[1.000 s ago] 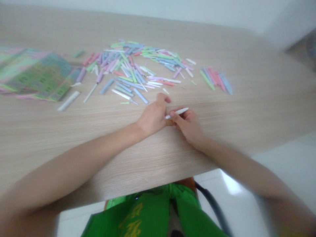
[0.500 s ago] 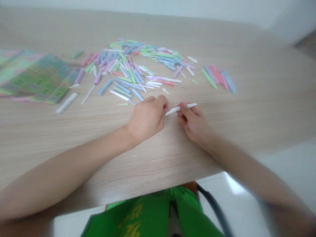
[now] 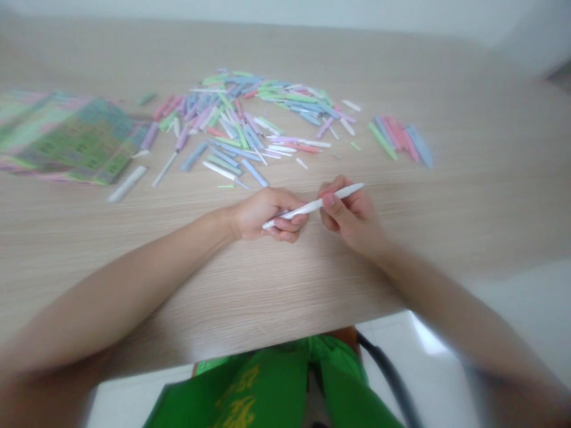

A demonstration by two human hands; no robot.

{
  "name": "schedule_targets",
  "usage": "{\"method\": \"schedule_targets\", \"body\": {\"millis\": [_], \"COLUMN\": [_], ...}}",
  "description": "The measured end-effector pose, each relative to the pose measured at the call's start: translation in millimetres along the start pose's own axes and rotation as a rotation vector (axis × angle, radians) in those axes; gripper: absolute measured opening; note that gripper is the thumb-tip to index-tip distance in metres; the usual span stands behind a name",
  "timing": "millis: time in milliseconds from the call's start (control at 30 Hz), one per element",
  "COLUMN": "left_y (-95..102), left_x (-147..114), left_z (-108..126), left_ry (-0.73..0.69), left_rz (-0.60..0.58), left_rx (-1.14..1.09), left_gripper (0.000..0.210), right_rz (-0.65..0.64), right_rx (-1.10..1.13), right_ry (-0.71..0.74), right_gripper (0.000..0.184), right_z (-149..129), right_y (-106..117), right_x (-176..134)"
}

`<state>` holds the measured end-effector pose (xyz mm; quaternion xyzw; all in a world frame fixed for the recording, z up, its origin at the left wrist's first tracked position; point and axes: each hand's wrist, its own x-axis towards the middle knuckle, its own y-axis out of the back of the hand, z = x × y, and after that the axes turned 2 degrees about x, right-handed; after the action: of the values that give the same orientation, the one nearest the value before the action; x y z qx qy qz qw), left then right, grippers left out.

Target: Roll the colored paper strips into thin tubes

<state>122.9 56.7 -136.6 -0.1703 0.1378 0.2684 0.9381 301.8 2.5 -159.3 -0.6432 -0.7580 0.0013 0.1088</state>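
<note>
A slim white pen (image 3: 307,208) with a tapered end slants across in front of me, just above the wooden table. Its lower left half lies over the curled fingers of my left hand (image 3: 272,215), which is turned palm up and closed around it. My right hand (image 3: 350,214) pinches the other half between thumb and fingers, its tapered tip sticking out to the upper right. Beyond both hands spreads a loose pile of pastel pen parts (image 3: 245,119) in blue, green, purple, pink and white.
A small row of green, pink and blue pen parts (image 3: 399,138) lies to the right. At the left are printed, colourful packs (image 3: 71,139), with a white stick (image 3: 127,184) in front. The table's near edge (image 3: 285,345) runs above my green clothing.
My left hand has rolled from knuckles-up to palm-up, uncovering the pen's left half. My right hand keeps its pinch on the pen.
</note>
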Motion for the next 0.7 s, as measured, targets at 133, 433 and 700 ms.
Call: {"method": "schedule_targets", "body": {"millis": [133,433,700], "left_y": [7.2,13.0,-0.2], "left_x": [5,11,20], "left_z": [-6,-15,-23], "left_ry": [-0.148,-0.305,-0.443], "left_rz": [0.02,0.238,0.577], "left_rx": [0.076,0.287,0.585], "left_gripper": [0.043,0.035,0.038], "right_rz": [0.001,0.128,0.191], "right_rx": [-0.038,-0.088,-0.074], "right_ry": [0.011,0.028,-0.039], "right_gripper": [0.047,0.045,0.048], "right_z": [0,6,19], "right_y": [-1,-5,1], "right_x": [1,-3,4]}}
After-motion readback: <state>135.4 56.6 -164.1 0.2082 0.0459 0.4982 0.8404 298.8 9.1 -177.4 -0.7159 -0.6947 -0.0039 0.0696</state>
